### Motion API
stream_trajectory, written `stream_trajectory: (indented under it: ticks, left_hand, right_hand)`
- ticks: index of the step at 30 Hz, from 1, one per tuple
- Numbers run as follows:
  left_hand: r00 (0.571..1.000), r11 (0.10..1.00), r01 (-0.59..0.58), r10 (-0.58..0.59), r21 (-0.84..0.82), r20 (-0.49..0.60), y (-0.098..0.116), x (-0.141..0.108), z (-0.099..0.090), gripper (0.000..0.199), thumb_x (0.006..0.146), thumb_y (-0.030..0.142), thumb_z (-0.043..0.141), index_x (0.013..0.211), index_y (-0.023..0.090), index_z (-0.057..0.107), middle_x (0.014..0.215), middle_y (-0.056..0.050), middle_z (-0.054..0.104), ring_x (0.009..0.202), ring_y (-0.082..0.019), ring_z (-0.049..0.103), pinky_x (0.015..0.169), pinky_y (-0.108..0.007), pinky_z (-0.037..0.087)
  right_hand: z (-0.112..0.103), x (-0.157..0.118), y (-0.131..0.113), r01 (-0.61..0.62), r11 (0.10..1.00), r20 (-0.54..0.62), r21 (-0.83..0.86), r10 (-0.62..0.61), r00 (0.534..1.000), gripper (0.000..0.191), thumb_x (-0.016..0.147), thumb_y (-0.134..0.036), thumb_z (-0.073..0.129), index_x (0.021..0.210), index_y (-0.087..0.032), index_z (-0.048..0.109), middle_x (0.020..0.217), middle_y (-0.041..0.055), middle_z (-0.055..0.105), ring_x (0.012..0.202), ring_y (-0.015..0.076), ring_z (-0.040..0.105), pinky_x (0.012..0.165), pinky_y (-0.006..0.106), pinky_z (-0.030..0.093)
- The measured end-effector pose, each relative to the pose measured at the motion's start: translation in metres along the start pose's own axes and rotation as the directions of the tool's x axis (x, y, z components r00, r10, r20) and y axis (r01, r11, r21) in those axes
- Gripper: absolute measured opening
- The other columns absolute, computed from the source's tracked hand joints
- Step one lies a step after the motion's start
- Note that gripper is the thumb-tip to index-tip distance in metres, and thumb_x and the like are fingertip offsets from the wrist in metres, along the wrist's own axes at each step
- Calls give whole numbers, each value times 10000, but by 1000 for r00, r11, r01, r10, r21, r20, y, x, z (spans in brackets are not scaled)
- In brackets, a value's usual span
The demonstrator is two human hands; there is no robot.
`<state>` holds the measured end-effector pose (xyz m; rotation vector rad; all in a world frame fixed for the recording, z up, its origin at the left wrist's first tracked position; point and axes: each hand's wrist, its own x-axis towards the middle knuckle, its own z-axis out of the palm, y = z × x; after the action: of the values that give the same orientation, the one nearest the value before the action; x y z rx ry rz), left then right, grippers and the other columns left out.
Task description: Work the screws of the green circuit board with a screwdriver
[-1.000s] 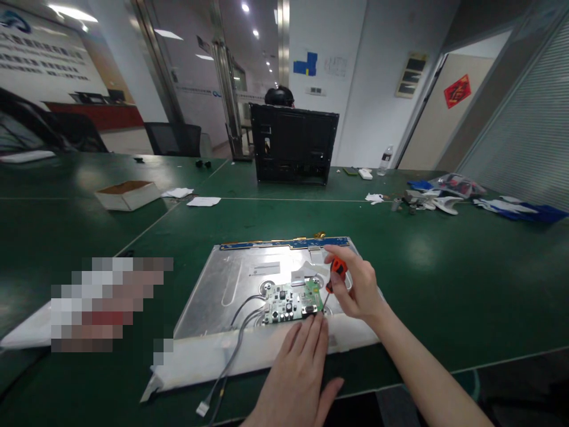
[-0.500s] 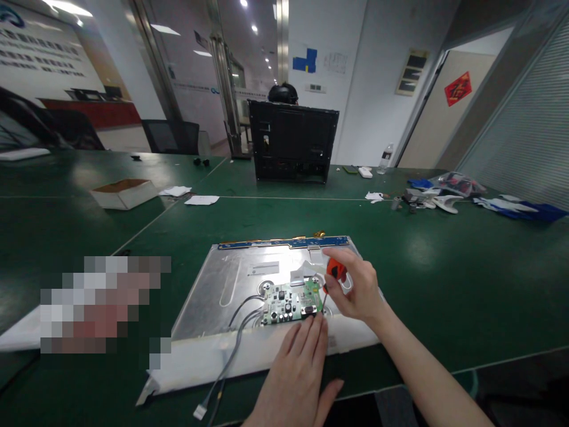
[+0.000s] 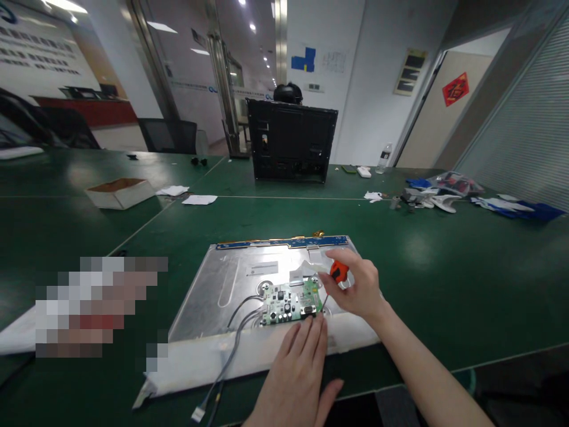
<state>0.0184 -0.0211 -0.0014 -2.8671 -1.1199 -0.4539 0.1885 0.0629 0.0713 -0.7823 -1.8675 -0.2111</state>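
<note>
My right hand (image 3: 355, 281) grips a screwdriver by its orange and black handle (image 3: 339, 271). The thin shaft slants down to the lower right corner of a green circuit board (image 3: 287, 301). Flat on the panel's near edge lies my left hand (image 3: 300, 362), fingers stretched out, tips touching the board's lower edge. Under the board is a silver metal display panel (image 3: 213, 290) with a white strip along its near side. A blue strip board (image 3: 275, 243) runs along its far edge. Grey cables (image 3: 237, 341) lead from the board's left side to a white plug (image 3: 198, 413).
A black monitor housing (image 3: 291, 139) stands at the far side, with a person's dark-haired head behind it. Left are an open box (image 3: 120, 193) and papers (image 3: 200, 200). A bottle (image 3: 383, 158) and a pile of parts and bags (image 3: 431, 193) sit far right.
The screwdriver handle has turned and tilted slightly to the right in my right hand. My left hand stays in place. The whole view has shifted a little.
</note>
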Motion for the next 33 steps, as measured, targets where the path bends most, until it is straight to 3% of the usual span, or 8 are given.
stream_trajectory:
  ticks: [7,13,21,29,33]
  left_hand:
    - [999,999,36,-35,-39,36,2,1,-4,630,906,457,452,1417,109,334,1455,-137,389,1303,-296,370,1066,-417,272]
    - [1000,999,17,-16,-34,26,1,1,-3,640,902,442,468,1424,104,318,1456,-138,386,1307,-301,362,1071,-420,271]
    - [1000,1000,17,-17,-26,21,0,1,-1,652,886,438,499,1418,104,324,1458,-138,381,1300,-300,363,1068,-418,269]
    - [1000,1000,13,-13,-24,25,0,2,-2,661,880,435,508,1421,104,320,1454,-136,388,1295,-303,368,1069,-417,265]
    - [1000,999,7,-6,-33,18,-1,2,-1,671,883,445,498,1427,100,308,1447,-145,397,1294,-303,373,1063,-418,278]
  right_hand:
    - [-6,2,-2,-13,995,97,101,3,995,400,825,-188,451,1224,-194,473,753,10,580,583,133,536,531,260,440]
    - [-4,1,-2,-32,998,57,49,29,998,415,807,-152,479,1217,-218,477,707,-19,570,521,112,500,490,234,427]
    - [0,-1,1,3,1000,13,16,-3,1000,313,832,-263,609,1124,-231,500,628,-59,566,456,88,485,458,207,419]
    - [-6,1,-3,-34,992,109,121,20,994,429,813,-173,443,1242,-189,436,791,22,600,559,126,524,511,255,449]
    - [-3,0,-4,-31,999,59,44,29,998,438,800,-179,488,1233,-213,432,703,-25,574,493,111,493,476,234,427]
